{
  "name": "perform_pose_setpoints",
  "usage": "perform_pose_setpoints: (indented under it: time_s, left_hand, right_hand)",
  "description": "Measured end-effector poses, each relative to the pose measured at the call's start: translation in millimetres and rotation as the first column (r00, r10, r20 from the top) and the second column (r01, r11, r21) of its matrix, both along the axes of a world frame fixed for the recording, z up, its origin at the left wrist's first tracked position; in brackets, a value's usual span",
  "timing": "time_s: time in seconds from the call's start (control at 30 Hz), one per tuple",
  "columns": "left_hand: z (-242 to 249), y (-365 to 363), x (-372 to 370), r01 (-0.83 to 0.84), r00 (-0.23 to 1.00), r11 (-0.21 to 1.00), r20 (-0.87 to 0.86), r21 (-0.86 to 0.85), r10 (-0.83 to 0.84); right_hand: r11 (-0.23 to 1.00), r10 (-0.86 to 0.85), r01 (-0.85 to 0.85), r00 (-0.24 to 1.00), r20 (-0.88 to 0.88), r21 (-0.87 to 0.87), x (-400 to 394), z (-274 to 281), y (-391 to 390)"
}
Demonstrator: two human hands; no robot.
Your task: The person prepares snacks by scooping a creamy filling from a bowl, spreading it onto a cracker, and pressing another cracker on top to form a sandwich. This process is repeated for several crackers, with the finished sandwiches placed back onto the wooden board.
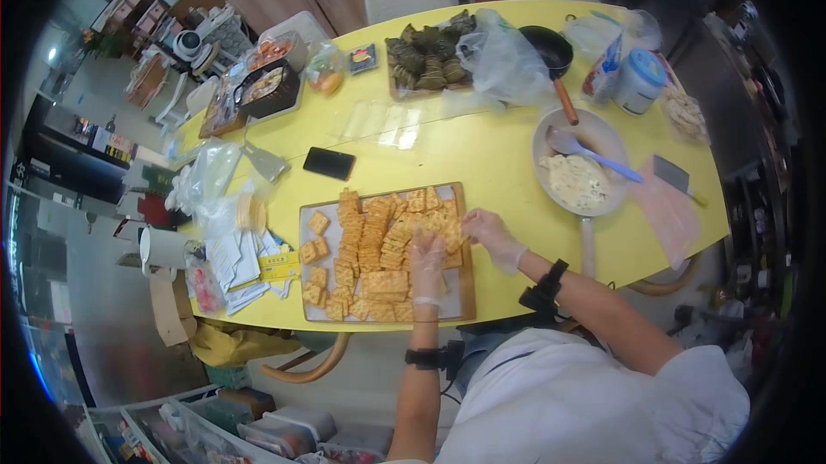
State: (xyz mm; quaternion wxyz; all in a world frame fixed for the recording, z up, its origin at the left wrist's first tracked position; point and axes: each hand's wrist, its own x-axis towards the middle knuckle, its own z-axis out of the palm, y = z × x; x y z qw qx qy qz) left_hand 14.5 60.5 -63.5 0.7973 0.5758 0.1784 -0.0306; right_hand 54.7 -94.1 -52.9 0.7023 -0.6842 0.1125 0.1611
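Rows of square golden crackers [374,232] cover a lined wooden tray [467,292] near the table's front edge. In a clear glove, my left hand [427,264] rests over the crackers right of the tray's middle; its fingertips blend with them, so its grip is unclear. My right hand [492,236], also gloved, is at the tray's right edge with its fingers drawn together; whatever is between them is too small to name. To the right, a pan [538,150] holds a pale creamy mixture [572,182] and a purple spatula [602,161].
A black phone [329,163] lies behind the tray. Papers and wrappers [237,262] are at the left. Leaf-wrapped bundles [430,55], a plastic bag [508,60] and a dark pan [548,49] stand at the back. A white tub [641,83] and a scraper [671,173] are on the right.
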Motion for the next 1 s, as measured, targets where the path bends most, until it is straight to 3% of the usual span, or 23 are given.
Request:
perform_pose_setpoints:
  time_s: [0.07,0.17,0.23,0.27,0.3,0.37,0.47,0.53,0.63,0.67,0.73,0.8,0.9,0.97,1.0]
  left_hand:
    - [0.8,-20.2,-3.8,0.095,0.995,0.995,-0.018,-0.042,-0.096]
    - [4.6,-47.1,-10.7,0.233,0.972,0.971,0.032,0.047,-0.234]
    - [-0.4,-54.6,-10.5,0.322,0.947,0.938,-0.02,0.126,-0.322]
    - [7.9,-65.6,-16.6,0.231,0.955,0.972,-0.179,-0.055,-0.237]
    - [7.6,-72.1,-16.2,0.264,0.947,0.963,-0.175,-0.061,-0.271]
    - [7.1,-82.5,-15.3,0.328,0.927,0.942,-0.167,-0.069,-0.335]
    - [21.1,-105.7,-4.1,0.391,0.912,0.916,-0.095,-0.084,-0.398]
    - [22.6,-118.2,3.9,0.405,0.908,0.912,-0.086,-0.072,-0.41]
    - [34.2,-130.0,16.7,0.404,0.903,0.912,-0.13,-0.069,-0.41]
    - [38.0,-132.2,20.7,0.403,0.899,0.912,-0.156,-0.072,-0.41]
    - [38.6,-132.2,30.5,0.455,0.871,0.888,-0.18,-0.057,-0.458]
    - [29.9,-137.8,40.2,0.47,0.866,0.88,-0.156,-0.07,-0.475]
    - [10.3,-162.5,60.5,0.494,0.866,0.867,-0.053,-0.058,-0.497]
    - [12.7,-182.6,81.1,0.584,0.811,0.81,0.0,0.059,-0.585]
    - [8.9,-196.7,88.2,0.578,0.81,0.815,0.092,0.036,-0.579]
  right_hand:
    - [0.987,0.122,-0.112,0.989,-0.085,0.117,-18.4,17.2,-20.2]
    - [0.954,0.183,-0.128,0.965,0.187,-0.27,-34.6,25.3,-64.6]
    - [0.856,0.155,0.067,0.913,0.377,-0.513,-21.9,22.1,-122.1]
    - [0.812,0.066,0.132,0.947,0.313,-0.568,-11.0,23.9,-151.1]
    - [0.76,-0.028,0.185,0.967,0.253,-0.623,2.6,31.8,-177.7]
    - [0.572,0.098,0.202,0.946,0.31,-0.795,34.3,4.1,-227.9]
    - [0.507,0.364,0.27,0.794,0.487,-0.819,70.8,-25.5,-244.0]
    - [0.321,0.492,0.2,0.8,0.343,-0.926,90.9,-38.6,-235.1]
    - [0.071,0.489,-0.01,0.872,0.026,-0.997,118.1,-65.3,-219.9]
    - [0.08,0.453,-0.09,0.89,-0.044,-0.993,120.9,-63.9,-214.3]
    - [0.21,0.422,-0.227,0.899,-0.121,-0.951,121.3,-47.8,-215.4]
    - [0.437,0.423,-0.324,0.897,-0.126,-0.839,117.1,-12.1,-221.5]
    - [0.881,0.165,-0.151,0.986,-0.008,-0.449,100.6,1.5,-254.0]
    - [0.948,0.145,-0.152,0.988,-0.046,-0.278,88.6,25.1,-269.5]
    - [0.971,0.136,-0.145,0.989,-0.06,-0.189,84.3,33.7,-276.2]
